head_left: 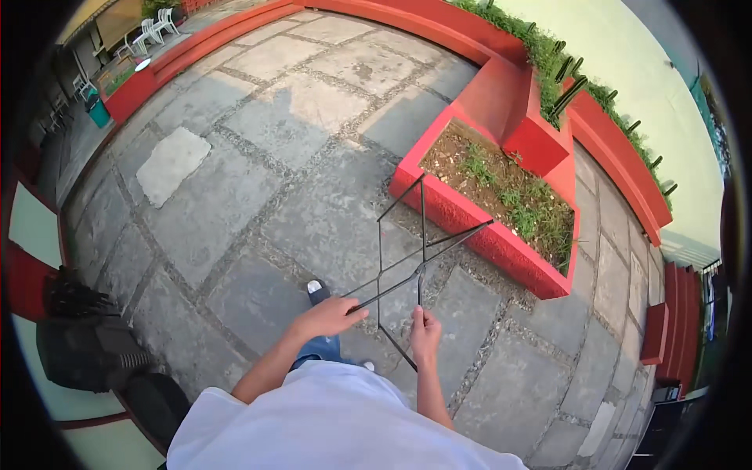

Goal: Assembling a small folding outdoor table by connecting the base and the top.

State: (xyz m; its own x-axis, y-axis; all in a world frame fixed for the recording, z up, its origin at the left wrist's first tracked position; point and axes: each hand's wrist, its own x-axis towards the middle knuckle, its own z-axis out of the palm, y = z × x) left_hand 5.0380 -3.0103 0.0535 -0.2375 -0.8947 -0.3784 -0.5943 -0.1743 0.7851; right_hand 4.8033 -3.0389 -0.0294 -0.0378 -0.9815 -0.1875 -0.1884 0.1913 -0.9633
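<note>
A folding black frame of thin bars [424, 215], which looks like the top of a music stand, is held out in front of me, partly unfolded into crossing, slanted arms. My left hand [327, 316] grips the near end of a long bar, its fingers closed round it. My right hand [425, 333] is closed in a fist on the short rod below the joint where the bars meet. One lower bar slants down beside my right wrist. The far corners of the frame overlap the red planter in view, and I cannot tell how far apart they are.
A red-walled planter [478, 211] with soil and weeds stands ahead to the right. A black bag [90, 345] is at the left. Stone paving slabs [313, 188] cover the ground, with a loose pale slab [172, 166] lying on them. White chairs [157, 27] stand far left.
</note>
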